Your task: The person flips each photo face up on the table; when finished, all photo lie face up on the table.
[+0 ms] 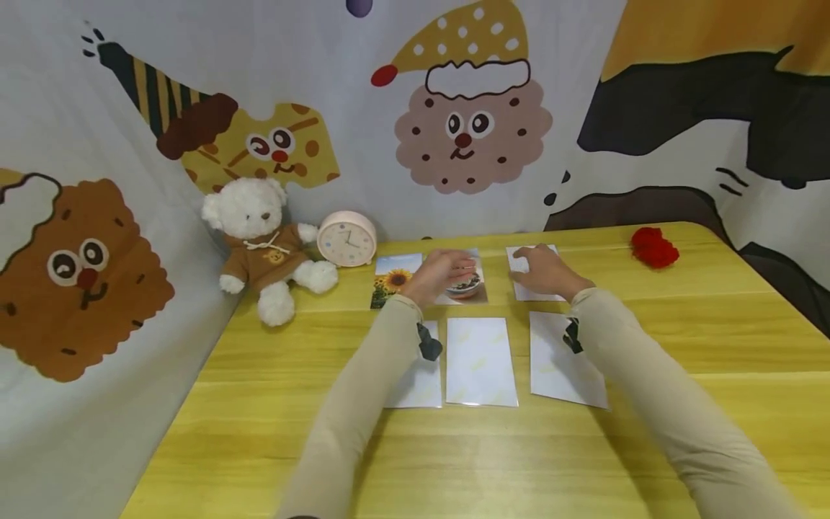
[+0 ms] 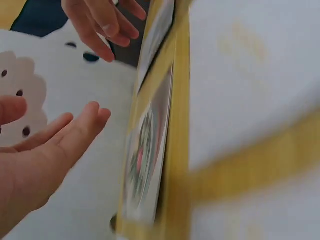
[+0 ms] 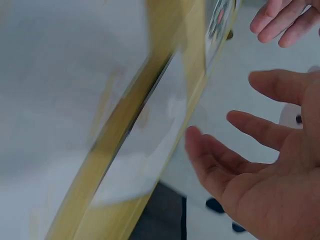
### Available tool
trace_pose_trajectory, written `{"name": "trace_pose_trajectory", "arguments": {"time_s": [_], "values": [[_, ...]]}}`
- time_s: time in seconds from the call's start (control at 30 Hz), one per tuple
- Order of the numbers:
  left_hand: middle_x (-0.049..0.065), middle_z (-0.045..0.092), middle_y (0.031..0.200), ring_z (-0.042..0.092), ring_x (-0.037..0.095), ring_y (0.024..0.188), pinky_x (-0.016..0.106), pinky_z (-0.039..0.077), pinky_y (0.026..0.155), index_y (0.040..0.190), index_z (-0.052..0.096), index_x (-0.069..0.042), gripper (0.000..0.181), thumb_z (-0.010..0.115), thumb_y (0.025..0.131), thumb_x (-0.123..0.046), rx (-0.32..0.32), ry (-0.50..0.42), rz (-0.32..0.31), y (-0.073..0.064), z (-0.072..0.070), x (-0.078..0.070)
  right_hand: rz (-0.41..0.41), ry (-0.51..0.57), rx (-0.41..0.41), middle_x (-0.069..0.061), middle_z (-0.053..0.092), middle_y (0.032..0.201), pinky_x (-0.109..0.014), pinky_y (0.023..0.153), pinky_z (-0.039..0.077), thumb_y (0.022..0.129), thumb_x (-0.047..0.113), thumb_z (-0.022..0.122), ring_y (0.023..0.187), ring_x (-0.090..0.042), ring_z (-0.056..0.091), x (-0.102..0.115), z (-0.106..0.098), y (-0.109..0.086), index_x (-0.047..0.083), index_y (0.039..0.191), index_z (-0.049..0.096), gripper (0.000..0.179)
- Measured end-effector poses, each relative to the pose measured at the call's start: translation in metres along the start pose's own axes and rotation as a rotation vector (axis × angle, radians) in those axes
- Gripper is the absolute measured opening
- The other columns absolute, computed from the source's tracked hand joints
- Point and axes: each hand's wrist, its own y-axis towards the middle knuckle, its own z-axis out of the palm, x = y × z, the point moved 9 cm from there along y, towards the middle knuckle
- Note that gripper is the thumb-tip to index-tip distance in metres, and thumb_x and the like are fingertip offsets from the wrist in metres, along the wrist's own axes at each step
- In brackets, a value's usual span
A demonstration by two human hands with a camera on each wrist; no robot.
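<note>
My left hand (image 1: 442, 274) is over a photo card of a bowl (image 1: 476, 288) in the back row, partly covering it in the head view. The left wrist view shows its fingers extended and apart from that card (image 2: 147, 155), holding nothing. My right hand (image 1: 547, 271) hovers by a white card (image 1: 530, 291) at the back right. Its fingers are loosely bent and clear of the card (image 3: 150, 135) in the right wrist view. A sunflower photo card (image 1: 392, 281) lies left of the bowl card.
Three white cards make the front row: left (image 1: 415, 386), middle (image 1: 481, 360) and right (image 1: 560, 367). A white teddy bear (image 1: 262, 249) and a round pink clock (image 1: 346, 239) are at the back left. A fuzzy red object (image 1: 653, 248) lies back right on the wooden table (image 1: 454, 468).
</note>
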Motion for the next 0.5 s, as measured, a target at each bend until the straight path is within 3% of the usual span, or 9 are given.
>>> {"name": "trace_pose_trajectory", "arguments": {"time_s": [0.07, 0.2, 0.33, 0.37, 0.5], "values": [[0.03, 0.037, 0.156, 0.039, 0.041, 0.146, 0.044, 0.038, 0.122, 0.149, 0.038, 0.008, 0.047, 0.041, 0.107, -0.014, 0.024, -0.08, -0.011, 0.006, 0.017, 0.004, 0.008, -0.042, 0.01, -0.036, 0.053, 0.137, -0.065, 0.111, 0.039, 0.099, 0.022, 0.056, 0.131, -0.052, 0.042, -0.012, -0.004, -0.007, -0.009, 0.143, 0.045, 0.054], [0.031, 0.029, 0.16, 0.033, 0.043, 0.149, 0.043, 0.037, 0.123, 0.153, 0.031, 0.007, 0.053, 0.041, 0.107, -0.018, 0.012, -0.112, -0.057, 0.014, 0.039, 0.01, 0.045, -0.127, 0.023, -0.041, 0.045, 0.137, -0.068, 0.108, 0.04, 0.098, 0.021, 0.057, 0.126, -0.056, 0.044, -0.03, -0.008, -0.016, -0.01, 0.144, 0.043, 0.057], [0.029, 0.022, 0.163, 0.03, 0.039, 0.151, 0.043, 0.037, 0.123, 0.158, 0.022, 0.0, 0.059, 0.041, 0.108, -0.024, 0.014, -0.027, -0.09, 0.016, 0.049, 0.015, 0.08, -0.141, 0.029, -0.041, 0.041, 0.138, -0.069, 0.109, 0.038, 0.098, 0.021, 0.059, 0.127, -0.057, 0.042, -0.039, -0.006, -0.018, -0.009, 0.145, 0.041, 0.059], [0.029, 0.039, 0.154, 0.045, 0.035, 0.142, 0.038, 0.044, 0.116, 0.151, 0.037, 0.002, 0.052, 0.043, 0.107, -0.026, 0.003, 0.008, -0.099, 0.017, 0.051, 0.017, 0.086, -0.14, 0.032, -0.04, 0.042, 0.139, -0.068, 0.11, 0.038, 0.098, 0.022, 0.059, 0.127, -0.056, 0.041, -0.04, -0.005, -0.018, -0.008, 0.146, 0.041, 0.059], [0.027, 0.036, 0.153, 0.046, 0.033, 0.139, 0.038, 0.044, 0.116, 0.156, 0.028, -0.002, 0.059, 0.045, 0.105, -0.026, 0.001, 0.048, -0.112, 0.019, 0.061, 0.019, 0.104, -0.149, 0.032, -0.04, 0.042, 0.137, -0.068, 0.11, 0.038, 0.097, 0.023, 0.06, 0.125, -0.054, 0.041, -0.044, 0.001, -0.017, -0.007, 0.147, 0.04, 0.062]]}}
